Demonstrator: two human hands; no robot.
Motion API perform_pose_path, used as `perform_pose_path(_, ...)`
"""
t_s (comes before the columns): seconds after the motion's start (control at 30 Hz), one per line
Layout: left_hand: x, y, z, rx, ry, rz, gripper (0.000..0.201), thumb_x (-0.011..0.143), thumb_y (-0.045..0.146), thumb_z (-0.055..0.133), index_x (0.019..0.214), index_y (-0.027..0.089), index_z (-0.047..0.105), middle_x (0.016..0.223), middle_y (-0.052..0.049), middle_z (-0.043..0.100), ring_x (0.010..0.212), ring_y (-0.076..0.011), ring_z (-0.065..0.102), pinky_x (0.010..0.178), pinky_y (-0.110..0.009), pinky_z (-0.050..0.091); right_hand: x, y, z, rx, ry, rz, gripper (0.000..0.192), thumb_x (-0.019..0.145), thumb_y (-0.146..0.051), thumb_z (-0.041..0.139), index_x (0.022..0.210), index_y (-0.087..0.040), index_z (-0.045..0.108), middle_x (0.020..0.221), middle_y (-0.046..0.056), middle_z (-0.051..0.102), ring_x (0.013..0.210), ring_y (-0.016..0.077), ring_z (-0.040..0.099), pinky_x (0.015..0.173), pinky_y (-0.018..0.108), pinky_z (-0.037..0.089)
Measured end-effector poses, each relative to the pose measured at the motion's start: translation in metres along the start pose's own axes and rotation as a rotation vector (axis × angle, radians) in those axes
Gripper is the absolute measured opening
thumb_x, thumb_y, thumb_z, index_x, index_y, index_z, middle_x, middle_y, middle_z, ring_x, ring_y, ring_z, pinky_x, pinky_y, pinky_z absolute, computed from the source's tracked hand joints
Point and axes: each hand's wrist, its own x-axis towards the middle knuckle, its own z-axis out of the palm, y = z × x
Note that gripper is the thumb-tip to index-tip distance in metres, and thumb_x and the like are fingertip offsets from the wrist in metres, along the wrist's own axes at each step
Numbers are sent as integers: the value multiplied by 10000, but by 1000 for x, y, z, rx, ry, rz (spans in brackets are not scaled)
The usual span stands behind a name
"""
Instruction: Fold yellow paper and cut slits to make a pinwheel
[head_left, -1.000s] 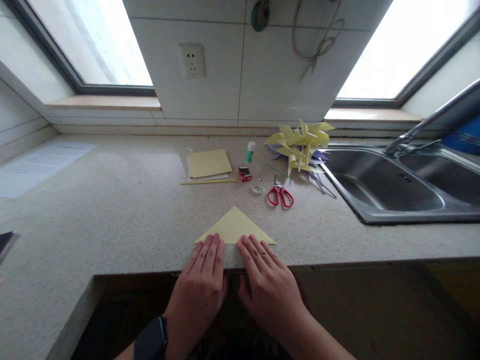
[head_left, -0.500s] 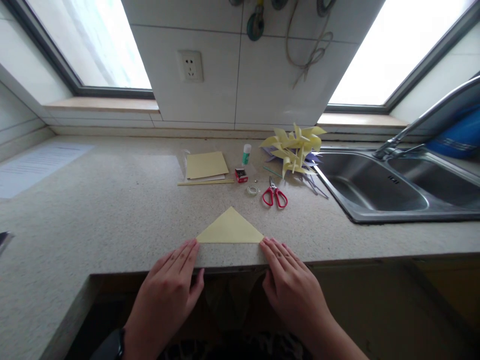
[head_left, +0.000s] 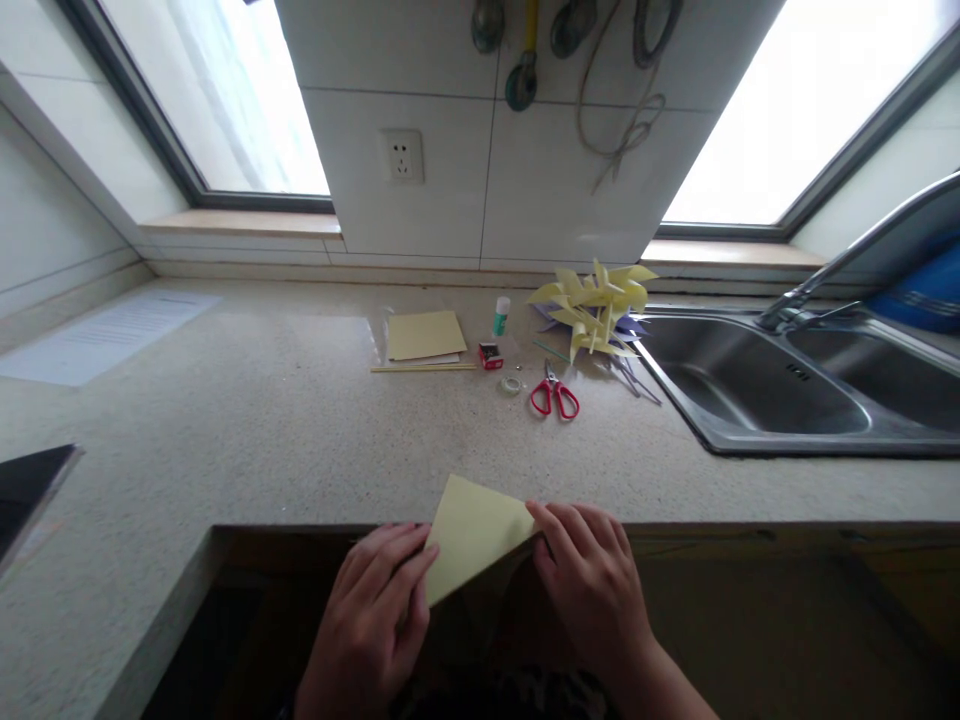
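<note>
A pale yellow sheet of paper (head_left: 474,535), folded into a triangle, is tilted over the counter's front edge. Its right corner is pinched between the thumb and fingers of my right hand (head_left: 589,560). Along its left side my left hand (head_left: 382,590) grips the paper, fingers on top and the thumb partly hidden. Farther back on the counter lie red-handled scissors (head_left: 553,392), a ring of clear tape (head_left: 511,385), a small red box (head_left: 491,355) and a glue stick (head_left: 502,315).
A stack of yellow paper (head_left: 426,336) lies behind thin sticks (head_left: 424,368). Yellow and purple paper pinwheels (head_left: 596,305) are piled beside the steel sink (head_left: 750,370). A printed sheet (head_left: 105,330) and a dark flat object (head_left: 34,490) are on the left.
The folded paper has come off the counter towards me and turned, its left end lower. Both hands have gone from pressing its corners flat to gripping it. The view has shifted slightly.
</note>
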Motion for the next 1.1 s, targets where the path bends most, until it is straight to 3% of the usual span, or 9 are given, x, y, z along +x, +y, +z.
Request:
perform_pose_path(0.1, -18, 16, 1, -255, -25, -20, 309, 912, 54, 489, 1116, 226, 644, 975, -72, 706, 913, -219, 669, 767, -372, 610, 0, 2, 0, 39, -2, 0, 201, 960, -168, 578, 1094, -229, 715, 949, 54, 722, 915, 273, 600, 869, 447, 456)
perform_pose_path(0.17, -28, 21, 3, -369, -49, -125, 269, 944, 126, 460, 1106, 249, 636, 1003, -83, 685, 927, -231, 669, 758, -385, 613, 1, 4, -1, 56, 1, 7, 184, 957, -170, 584, 1056, -234, 725, 943, 56, 713, 915, 273, 596, 867, 448, 442)
perform_pose_path(0.27, -32, 22, 6, -594, -38, -484, 304, 1008, 356, 374, 1170, 249, 609, 1107, -117, 683, 998, -270, 681, 825, -458, 610, 3, 8, -5, 75, 42, -3, 203, 972, -179, 570, 1078, -254, 726, 969, 53, 715, 922, 268, 604, 859, 449, 430)
perform_pose_path(0.37, -20, 23, 7, -1182, -258, -902, 629, 1024, 570, 140, 1147, 184, 621, 1004, -135, 728, 906, -263, 722, 714, -413, 607, 5, 8, -9, 77, 120, -1, 217, 989, -203, 571, 1111, -298, 723, 1012, 44, 721, 946, 259, 616, 874, 460, 413)
perform_pose_path(0.47, -3, 31, 7, -1615, -419, -1034, 783, 953, 738, 238, 1164, 114, 661, 946, -173, 747, 888, -293, 734, 663, -382, 585, 6, 3, -9, 61, 173, 9, 201, 973, -246, 624, 1116, -350, 720, 1027, 30, 717, 960, 262, 614, 895, 491, 380)
perform_pose_path(0.6, 9, 42, 13, -1637, -319, -1184, 412, 785, 430, 813, 1040, 115, 735, 923, -143, 780, 864, -267, 745, 739, -339, 574, 7, -2, -3, 18, 213, 23, 311, 941, -218, 666, 1211, -371, 678, 1035, 44, 684, 947, 262, 600, 879, 483, 380)
perform_pose_path(0.73, 11, 45, 20, -1605, -111, -1182, 343, 778, 359, 843, 1021, 130, 765, 1001, -138, 788, 896, -253, 744, 832, -356, 567, 7, -3, 0, 311, 157, 224, 289, 970, -232, 576, 1256, -215, 609, 1009, 94, 657, 889, 242, 601, 823, 413, 464)
perform_pose_path(0.9, 10, 46, 23, -1637, 11, -1144, 312, 820, 327, 814, 1069, 144, 763, 978, -114, 793, 870, -240, 746, 824, -360, 577, -1, -30, -2, 1023, -396, 511, 312, 1010, -444, 491, 901, -198, 649, 826, 46, 664, 772, 200, 602, 694, 316, 482)
perform_pose_path(1.1, 6, 54, 26, -1646, 26, -1136, 360, 819, 332, 810, 1112, 133, 743, 999, -120, 776, 863, -226, 734, 770, -325, 579, -11, -50, 6, 1168, -387, 657, 314, 970, -476, 556, 858, -190, 619, 781, 19, 623, 712, 167, 543, 638, 280, 454)
